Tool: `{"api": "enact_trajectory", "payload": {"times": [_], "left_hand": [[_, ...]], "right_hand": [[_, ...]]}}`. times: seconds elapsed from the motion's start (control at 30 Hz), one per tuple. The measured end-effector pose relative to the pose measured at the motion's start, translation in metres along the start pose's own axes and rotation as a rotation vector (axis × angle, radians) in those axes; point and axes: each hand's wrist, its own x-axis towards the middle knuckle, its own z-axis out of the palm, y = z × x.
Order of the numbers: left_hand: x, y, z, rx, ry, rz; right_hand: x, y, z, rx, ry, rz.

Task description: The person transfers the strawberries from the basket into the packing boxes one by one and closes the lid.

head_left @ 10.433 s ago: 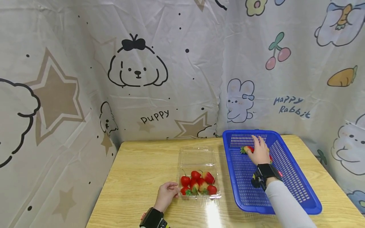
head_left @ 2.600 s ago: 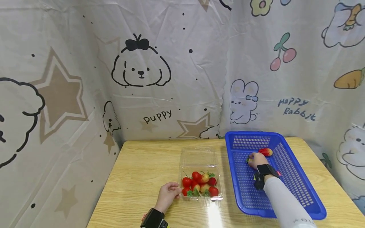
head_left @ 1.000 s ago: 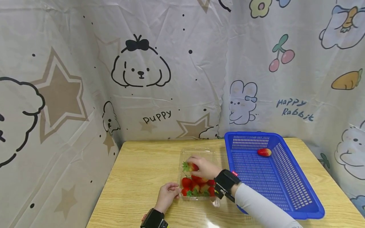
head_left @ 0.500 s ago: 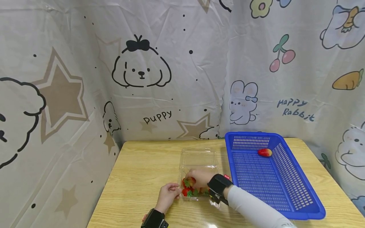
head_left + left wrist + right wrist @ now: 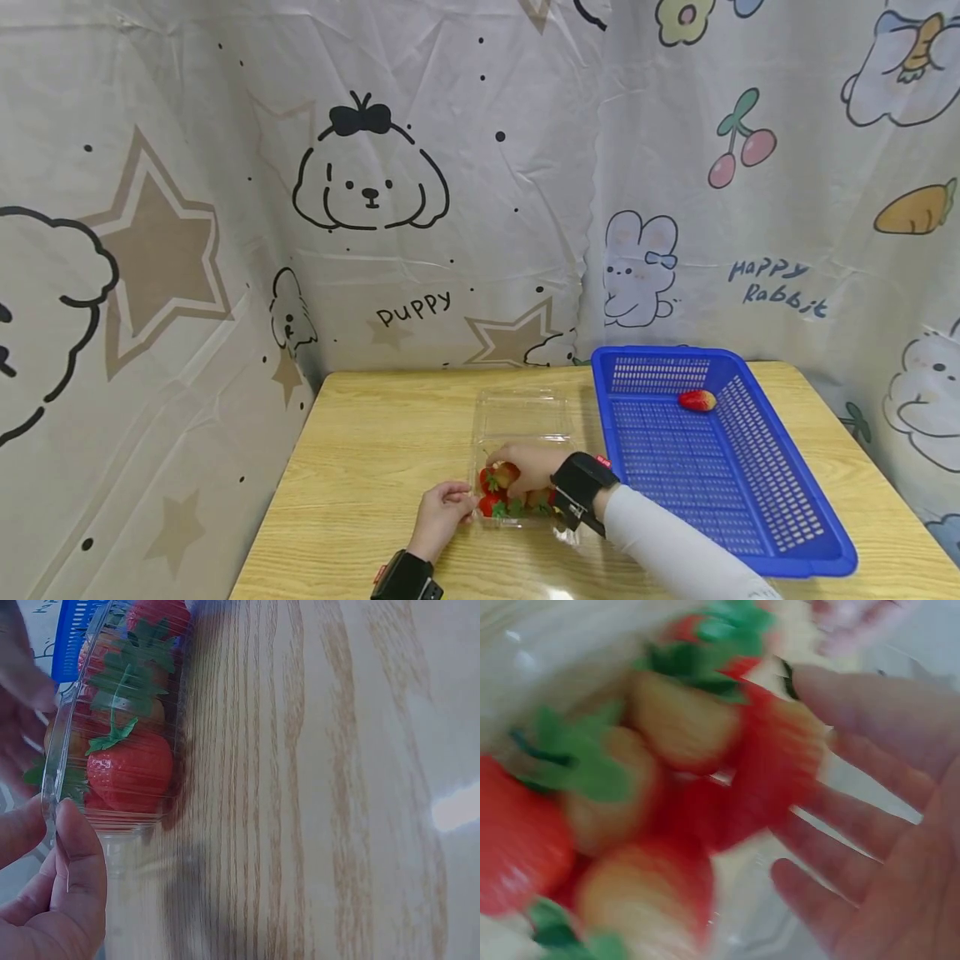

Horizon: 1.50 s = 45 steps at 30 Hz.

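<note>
A clear plastic clamshell box [image 5: 517,523] stands on the wooden table with its lid folded back. Inside lie several red and pale yellow strawberries [image 5: 131,772] with green leaves. My left hand [image 5: 441,512] pinches the box's left rim between thumb and fingers, as the left wrist view shows closely. Over the box is my right hand [image 5: 528,467], covering part of the fruit. In the right wrist view, slightly blurred, its fingers [image 5: 832,844] are fairly straight and spread beside a red strawberry [image 5: 769,757], thumb at the fruit's upper side.
To the right stands a blue perforated plastic basket [image 5: 806,475], with one strawberry [image 5: 697,401] near its back wall. The right forearm passes in front of its near left corner. Behind the table [image 5: 360,467] hangs a printed cartoon curtain [image 5: 465,208].
My right hand has carried a strawberry from the basket into the box, lowered it onto the others and loosened its fingers. One strawberry stays in the basket. My left hand keeps its hold.
</note>
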Motion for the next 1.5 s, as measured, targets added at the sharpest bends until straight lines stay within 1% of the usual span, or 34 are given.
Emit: {"api": "enact_trajectory", "payload": {"times": [0.07,0.13,0.17,0.2,0.23,0.3,0.37,0.43,0.5,0.6,0.7,0.77,0.9,1.03,1.17,1.23,1.4,1.5], "left_hand": [[-0.001,0.000,0.000,-0.004,0.000,0.004],[-0.001,-0.001,0.000,-0.007,0.003,0.012],[-0.001,-0.001,0.000,-0.007,0.005,0.014],[-0.001,-0.001,0.000,-0.008,0.007,0.015],[-0.001,-0.001,0.000,-0.007,0.009,0.016],[-0.001,-0.001,0.000,-0.008,0.011,0.015],[-0.001,0.000,0.000,-0.010,0.008,0.010],[-0.001,0.000,0.000,-0.012,0.002,0.002],[-0.002,0.001,0.000,-0.012,0.001,-0.001],[-0.002,0.001,-0.001,-0.010,0.000,-0.004],[-0.001,-0.001,-0.001,-0.009,-0.001,-0.002],[0.000,-0.002,-0.001,-0.010,-0.004,-0.004],[0.000,-0.002,-0.001,-0.009,-0.005,-0.007],[0.001,-0.002,0.000,-0.009,-0.010,-0.011],[0.002,-0.002,0.000,-0.007,-0.015,-0.011],[0.002,-0.002,0.000,-0.001,-0.012,-0.007],[0.001,-0.001,-0.002,0.013,-0.005,0.006],[0.001,-0.001,-0.001,0.011,-0.013,-0.001]], "right_hand": [[-0.005,-0.001,-0.014,0.038,0.028,-0.009],[-0.011,-0.001,-0.031,0.080,0.104,-0.039],[-0.015,0.000,-0.041,0.102,0.161,-0.051],[-0.018,0.003,-0.049,0.118,0.237,-0.071],[-0.022,0.007,-0.057,0.121,0.322,-0.085],[-0.030,0.017,-0.071,0.118,0.494,-0.089],[-0.038,0.029,-0.083,0.108,0.648,-0.064],[-0.047,0.044,-0.091,0.068,0.769,-0.011],[-0.057,0.060,-0.098,0.027,0.859,0.056],[-0.069,0.086,-0.101,-0.024,0.940,0.163],[-0.082,0.113,-0.100,-0.046,0.967,0.261],[-0.090,0.129,-0.097,-0.047,0.956,0.323],[-0.106,0.155,-0.089,-0.022,0.877,0.453],[-0.121,0.173,-0.080,0.008,0.781,0.569],[-0.131,0.190,-0.069,0.020,0.721,0.673],[-0.132,0.199,-0.063,0.030,0.704,0.718],[-0.136,0.214,-0.049,0.067,0.657,0.789],[-0.141,0.219,-0.044,0.102,0.592,0.826]]}}
